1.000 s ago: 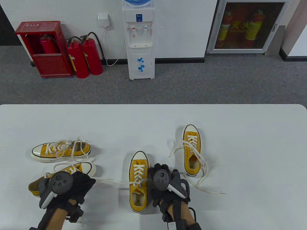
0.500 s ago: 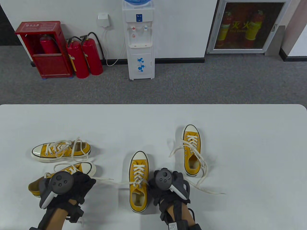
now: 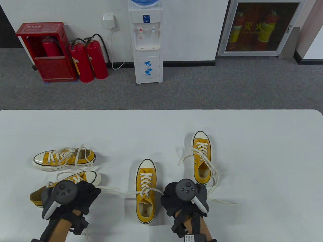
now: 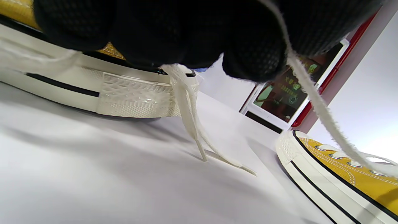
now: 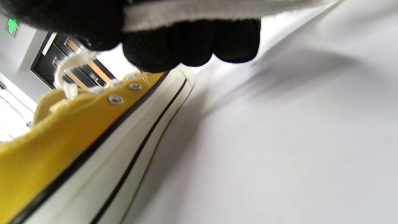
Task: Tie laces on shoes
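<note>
Shoes, four yellow ones with white toe caps, lie on the white table (image 3: 252, 141); the middle shoe (image 3: 145, 191) stands toe away from the person, between the two gloved hands. From above, its left lace (image 3: 127, 193) runs sideways to the left hand (image 3: 73, 196) and its right lace (image 3: 159, 190) to the right hand (image 3: 185, 199), but the trackers hide the fingers there. The left wrist view shows what the table view cannot: black fingers (image 4: 248, 59) curled and pinching a lace (image 4: 323, 115) that stretches down to the eyelets of the middle shoe (image 4: 348, 174); a second, loose lace (image 4: 189, 112) hangs from the shoe behind (image 4: 118, 96) to the tabletop. The right wrist view, blurred, shows fingers (image 5: 186, 43) folded together over a white lace (image 5: 217, 11) above the shoe's side (image 5: 80, 149). Only the table view shows the far right shoe (image 3: 202, 157) with loose laces, and two more shoes (image 3: 64, 158) at left, the nearer (image 3: 85, 176) partly under the left hand.
</note>
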The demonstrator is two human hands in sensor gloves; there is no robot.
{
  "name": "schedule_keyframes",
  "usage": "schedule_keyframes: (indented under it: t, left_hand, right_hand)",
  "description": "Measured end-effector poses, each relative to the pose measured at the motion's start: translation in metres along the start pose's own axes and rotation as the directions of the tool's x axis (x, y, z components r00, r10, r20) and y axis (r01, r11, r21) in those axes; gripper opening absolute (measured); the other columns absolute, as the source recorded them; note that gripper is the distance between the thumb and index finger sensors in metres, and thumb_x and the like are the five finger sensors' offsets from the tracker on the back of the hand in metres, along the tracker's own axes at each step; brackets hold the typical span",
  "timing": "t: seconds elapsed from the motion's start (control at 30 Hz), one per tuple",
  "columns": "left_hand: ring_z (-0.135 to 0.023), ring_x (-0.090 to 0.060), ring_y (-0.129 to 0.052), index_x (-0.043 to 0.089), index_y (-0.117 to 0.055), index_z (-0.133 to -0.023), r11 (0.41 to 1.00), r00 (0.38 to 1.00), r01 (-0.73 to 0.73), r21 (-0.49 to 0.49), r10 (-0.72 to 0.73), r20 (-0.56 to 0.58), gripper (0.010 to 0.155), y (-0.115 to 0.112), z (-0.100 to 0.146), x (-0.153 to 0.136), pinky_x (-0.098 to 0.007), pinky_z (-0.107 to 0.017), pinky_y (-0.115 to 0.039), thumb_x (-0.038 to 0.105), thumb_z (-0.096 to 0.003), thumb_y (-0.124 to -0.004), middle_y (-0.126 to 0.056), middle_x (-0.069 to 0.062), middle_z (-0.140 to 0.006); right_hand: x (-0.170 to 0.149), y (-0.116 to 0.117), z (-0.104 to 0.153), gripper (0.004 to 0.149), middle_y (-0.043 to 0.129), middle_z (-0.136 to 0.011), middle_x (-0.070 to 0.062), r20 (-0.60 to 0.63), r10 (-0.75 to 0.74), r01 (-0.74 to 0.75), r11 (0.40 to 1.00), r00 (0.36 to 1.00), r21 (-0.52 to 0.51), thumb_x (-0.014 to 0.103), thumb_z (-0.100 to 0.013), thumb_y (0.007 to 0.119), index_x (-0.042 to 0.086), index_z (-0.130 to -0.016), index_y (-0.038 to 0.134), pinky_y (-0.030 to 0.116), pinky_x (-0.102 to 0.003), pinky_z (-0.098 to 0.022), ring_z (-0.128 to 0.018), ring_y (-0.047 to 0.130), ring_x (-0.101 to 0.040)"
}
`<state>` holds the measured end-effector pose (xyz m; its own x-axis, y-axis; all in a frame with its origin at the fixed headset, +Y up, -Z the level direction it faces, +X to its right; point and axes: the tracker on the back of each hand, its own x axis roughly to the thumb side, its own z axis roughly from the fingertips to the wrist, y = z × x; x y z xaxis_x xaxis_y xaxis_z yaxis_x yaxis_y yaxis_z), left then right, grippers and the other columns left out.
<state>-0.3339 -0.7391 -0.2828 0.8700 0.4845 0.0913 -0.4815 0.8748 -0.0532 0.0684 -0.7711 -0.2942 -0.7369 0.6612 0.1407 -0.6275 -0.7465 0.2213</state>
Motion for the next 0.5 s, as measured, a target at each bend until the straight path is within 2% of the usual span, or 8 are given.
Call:
schedule_keyframes:
  t: [0.3,0.5]
  left_hand:
    - [-0.042,-0.025,-0.097,0.030,-0.097,-0.063,1.000,1.000,-0.003,0.001,0.003,0.001,0.040,0.000,0.000,0.000,-0.053,-0.046,-0.082,0.060,-0.0455,-0.077,-0.096,0.000,-0.065]
    - [-0.042,-0.025,-0.097,0.030,-0.097,-0.063,1.000,1.000,-0.004,0.004,0.004,0.005,0.040,0.001,0.000,0.000,-0.053,-0.046,-0.082,0.060,-0.0455,-0.077,-0.096,0.000,-0.065]
  right_hand:
    - [0.001,-0.008,0.003,0.042,0.093,-0.068,-0.004,0.042,-0.169,0.172,0.983,0.985,-0.067,0.055,-0.044,0.074,0.018,-0.047,0.093,0.049,-0.068,-0.069,-0.066,0.093,-0.030]
    - [-0.002,-0.013,0.006,0.042,0.097,-0.066,-0.003,0.064,-0.396,0.401,0.909,0.916,-0.116,0.055,-0.043,0.081,0.017,-0.042,0.098,0.052,-0.067,-0.068,-0.065,0.096,-0.031]
